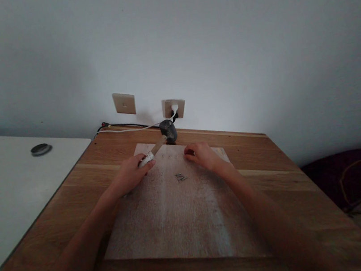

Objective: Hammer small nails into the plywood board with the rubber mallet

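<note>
My left hand (137,168) is closed round the pale-wrapped lower handle of a hammer (159,146). The hammer's dark, blocky head points away from me, over the far edge of a worn wooden board (175,217). Several small metal nails (180,177) lie in a loose cluster on the board, between my two hands. Toward the board's far right side, my right hand (203,154) has its fingers curled with thumb and fingertips close together. Whatever may be in that pinch is too small to make out.
Beneath the board is a brown wooden table (269,185). A white table (16,196) adjoins on the left, with a round dark-topped object (40,149) on it. Cables (125,128) run along the back edge to a wall socket (169,109). Dark purple fabric (353,177) lies at right.
</note>
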{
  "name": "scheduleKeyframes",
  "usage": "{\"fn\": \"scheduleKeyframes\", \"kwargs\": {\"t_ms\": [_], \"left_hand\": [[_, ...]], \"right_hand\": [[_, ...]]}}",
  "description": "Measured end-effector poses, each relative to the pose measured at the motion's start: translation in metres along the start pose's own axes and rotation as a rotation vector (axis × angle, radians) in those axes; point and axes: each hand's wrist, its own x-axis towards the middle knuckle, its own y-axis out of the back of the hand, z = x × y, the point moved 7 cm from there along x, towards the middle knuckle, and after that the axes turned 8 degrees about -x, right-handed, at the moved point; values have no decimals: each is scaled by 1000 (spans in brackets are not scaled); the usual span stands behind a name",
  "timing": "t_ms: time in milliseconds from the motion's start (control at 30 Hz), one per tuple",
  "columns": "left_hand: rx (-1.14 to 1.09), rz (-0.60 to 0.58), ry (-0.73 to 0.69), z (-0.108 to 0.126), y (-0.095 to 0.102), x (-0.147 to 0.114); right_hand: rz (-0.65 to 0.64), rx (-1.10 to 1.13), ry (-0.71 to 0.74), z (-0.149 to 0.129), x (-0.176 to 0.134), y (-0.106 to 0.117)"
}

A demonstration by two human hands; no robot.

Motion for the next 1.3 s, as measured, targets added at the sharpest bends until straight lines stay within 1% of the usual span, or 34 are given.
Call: {"fn": "scheduleKeyframes", "kwargs": {"t_ms": [67, 167, 300, 367, 433, 533, 567, 633, 700, 767, 833, 900, 1000, 1067, 1133, 1200, 1300], "left_hand": [[18, -11, -23, 4, -1, -1], [29, -66, -70, 8, -6, -4], [40, -168, -136, 11, -18, -7], [66, -196, -151, 13, -23, -8], [98, -180, -154, 17, -23, -8], [129, -112, -142, 22, -18, -8], [132, -105, -135, 23, -16, -8], [124, -130, -119, 22, -16, -7], [88, -169, -112, 17, -17, -7], [46, -167, -118, 12, -16, -7], [25, -129, -125, 8, -12, -6], [23, -78, -114, 5, -6, -5], [9, -22, -75, 2, 3, -4], [-12, -5, -48, 0, 7, -4], [-23, 14, -25, -2, 10, -4], [-27, 28, -9, -4, 13, -5], [-32, 34, 7, -6, 16, -5]], "right_hand": [[-15, -13, 8, 0, 0, 1], [-5, -10, -1, 7, -3, 7], [60, 67, -43, 27, -17, 25], [89, 90, -46, 33, -25, 35], [128, 92, -52, 34, -31, 43], [205, 96, -67, 29, -38, 54], [229, 101, -73, 26, -40, 57], [245, 115, -76, 18, -42, 61], [186, 141, -34, 4, -45, 58], [79, 157, 71, -17, -48, 48], [-36, 132, 213, -42, -53, 33], [-124, 57, 312, -64, -57, 16], [-192, -87, 339, -79, -58, -2], [-210, -137, 344, -81, -55, -4], [-198, -87, 357, -77, -50, 2], [-123, 45, 320, -67, -39, 14], [25, 206, 162, -42, -16, 26]]}}
